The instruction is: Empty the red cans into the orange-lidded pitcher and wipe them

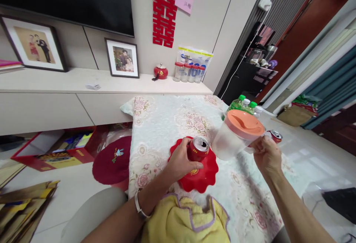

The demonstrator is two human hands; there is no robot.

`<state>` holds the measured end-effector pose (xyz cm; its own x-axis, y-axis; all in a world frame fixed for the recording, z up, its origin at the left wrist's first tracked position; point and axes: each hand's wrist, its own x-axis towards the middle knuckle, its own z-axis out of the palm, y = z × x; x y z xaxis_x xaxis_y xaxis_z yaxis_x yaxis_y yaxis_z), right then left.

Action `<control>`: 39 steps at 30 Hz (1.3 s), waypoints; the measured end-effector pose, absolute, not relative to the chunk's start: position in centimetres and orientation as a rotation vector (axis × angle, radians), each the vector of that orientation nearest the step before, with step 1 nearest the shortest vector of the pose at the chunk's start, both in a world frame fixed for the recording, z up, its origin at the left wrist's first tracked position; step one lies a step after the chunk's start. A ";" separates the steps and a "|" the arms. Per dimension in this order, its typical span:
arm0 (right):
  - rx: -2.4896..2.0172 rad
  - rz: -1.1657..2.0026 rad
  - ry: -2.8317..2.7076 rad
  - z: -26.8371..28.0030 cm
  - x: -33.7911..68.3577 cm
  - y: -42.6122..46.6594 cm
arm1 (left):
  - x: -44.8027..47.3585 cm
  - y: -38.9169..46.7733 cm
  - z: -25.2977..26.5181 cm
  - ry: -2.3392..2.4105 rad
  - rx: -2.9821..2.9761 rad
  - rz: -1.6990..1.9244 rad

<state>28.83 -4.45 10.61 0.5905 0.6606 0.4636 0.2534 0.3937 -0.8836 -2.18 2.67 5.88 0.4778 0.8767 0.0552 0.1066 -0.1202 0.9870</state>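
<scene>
Left hand (180,161) grips an opened red can (198,149) over the red scalloped plate (204,176); right hand (265,154) clamps a tilted orange-lidded jug (236,135) near the bench (161,124) edge; can lettering unreadable

Beyond the hands, the table (167,120) lies bare up to the wall shelf, giving open passage forward. Between the hands, the red plate (203,176) and the tilted jug (236,135) crowd the gap. Just behind the jug stand green-capped bottles (241,104) and what looks like a second can (276,136). Near the wrists, a yellow cloth (186,222) covers the table edge.
</scene>
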 end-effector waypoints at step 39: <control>-1.872 0.373 -1.857 2.6 11.3 -18.8 | -2.2 2.0 5.6 0.848 1.565 0.919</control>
<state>11.32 -18.83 2.63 0.0449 0.9898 0.1354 0.8608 0.0305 -0.5080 -2.20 2.05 5.58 0.4468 0.8859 0.1243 0.0530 -0.1650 0.9849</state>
